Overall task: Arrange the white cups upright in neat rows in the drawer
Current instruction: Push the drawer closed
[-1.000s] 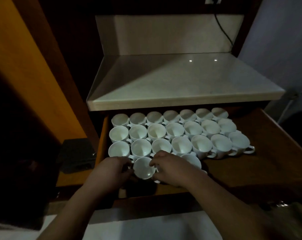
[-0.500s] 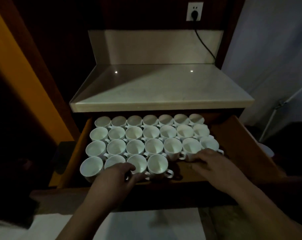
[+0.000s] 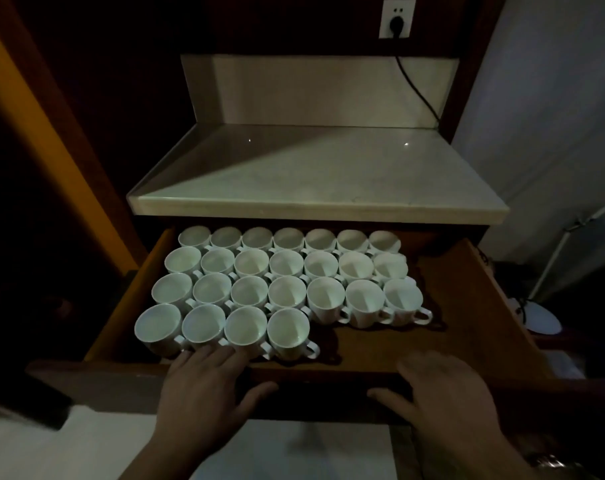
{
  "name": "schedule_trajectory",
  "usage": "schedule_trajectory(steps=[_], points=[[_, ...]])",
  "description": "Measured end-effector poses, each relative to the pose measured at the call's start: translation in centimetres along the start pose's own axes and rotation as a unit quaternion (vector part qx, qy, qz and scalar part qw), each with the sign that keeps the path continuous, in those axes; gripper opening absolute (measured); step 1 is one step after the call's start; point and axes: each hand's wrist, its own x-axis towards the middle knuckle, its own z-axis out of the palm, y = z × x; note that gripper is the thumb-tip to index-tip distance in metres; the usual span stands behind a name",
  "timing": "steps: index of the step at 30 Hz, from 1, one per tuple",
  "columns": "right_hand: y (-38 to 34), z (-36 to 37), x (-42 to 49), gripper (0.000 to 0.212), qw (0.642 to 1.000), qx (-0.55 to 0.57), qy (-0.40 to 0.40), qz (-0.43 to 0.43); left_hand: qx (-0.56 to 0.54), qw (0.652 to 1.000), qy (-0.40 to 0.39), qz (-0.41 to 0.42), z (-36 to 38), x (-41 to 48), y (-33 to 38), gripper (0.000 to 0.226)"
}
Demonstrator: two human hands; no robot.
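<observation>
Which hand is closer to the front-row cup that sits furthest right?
Left. The left hand is at the drawer front, just below and left of that cup, with its fingertips near the cup's base. The right hand is well off to the cup's right.

White cups (image 3: 287, 292): plain glossy white, each with one small loop handle; twenty-five in all, every one upright with its mouth up.
Layout: four rows run across the drawer (image 3: 467, 306), the cups touching or just beside their neighbours.
Back row (image 3: 289, 239): seven cups at the drawer's rear.
Middle rows: seven cups each, filling the drawer's left and centre.
Front row (image 3: 221, 329): four cups at the drawer's left front, close to its front panel.
Handles: turned toward the drawer's right front; those on the row-end cups stick out free.
Drawer: brown wood, pulled open; its floor shows along the right side and right of the front row.
</observation>
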Motion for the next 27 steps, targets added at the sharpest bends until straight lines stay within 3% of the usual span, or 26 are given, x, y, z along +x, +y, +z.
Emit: schedule_trajectory(steps=[5, 17, 27], points=[[0.9, 1.2, 1.5, 0.058, 0.999, -0.019, 0.046, -0.017, -0.004, 1.0, 0.006, 0.004, 0.8, 1.5, -0.3, 0.045], [3.8, 3.0, 11.1, 0.067, 0.999, -0.038, -0.005, 0.019, 0.042, 0.999, -0.031, -0.015, 4.2, 11.2, -3.2, 0.058], [6.2, 4.2, 18.4, 0.072, 0.998, -0.052, -0.026, 0.031, 0.043, 0.999, -0.014, -0.001, 6.8, 18.7, -5.3, 0.055]])
